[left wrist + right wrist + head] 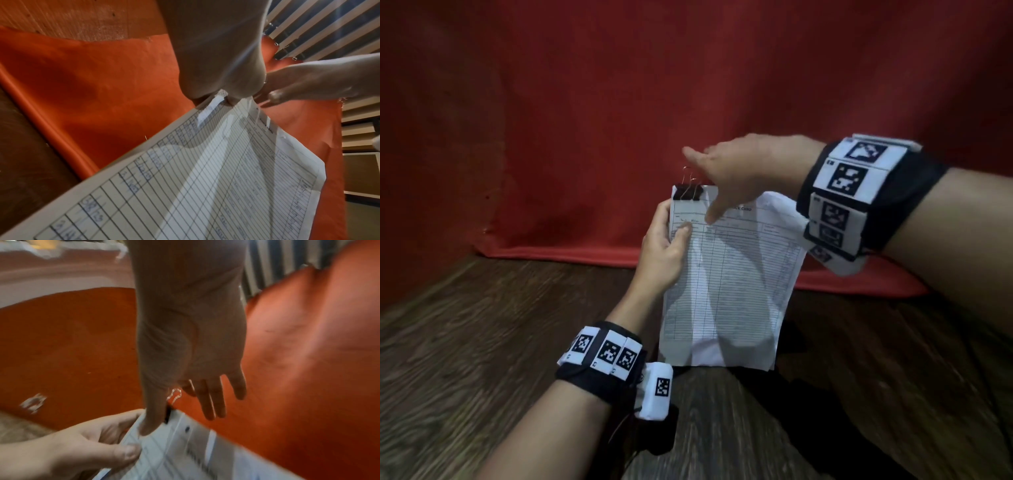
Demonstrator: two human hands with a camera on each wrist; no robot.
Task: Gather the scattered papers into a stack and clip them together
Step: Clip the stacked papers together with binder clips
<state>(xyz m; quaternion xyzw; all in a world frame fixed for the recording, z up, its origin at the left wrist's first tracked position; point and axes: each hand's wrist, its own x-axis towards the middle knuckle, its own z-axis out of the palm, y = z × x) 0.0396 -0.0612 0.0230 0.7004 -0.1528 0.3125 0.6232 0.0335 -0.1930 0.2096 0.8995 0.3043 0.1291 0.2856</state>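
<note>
A red cloth backdrop (pixel 585 102) hung behind the dark wooden table (pixel 465 342). The left hand (pixel 664 253) pinched the stack of white lined forms (pixel 729 291) at its left edge, thumb on top, holding it upright above the table. A black binder clip (pixel 688 192) sat clamped on the stack's top left corner. The right hand (pixel 743 171), fingers spread and loose, hovered just above the clip, gripping nothing.

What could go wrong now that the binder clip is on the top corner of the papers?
The binder clip bites only the top left corner of the papers, and a sheet behind juts out to the right, so it may not be caught and could slip free. Only the left hand grips the stack; the right hand is open above it, so the sheets could sag or fan.
</note>
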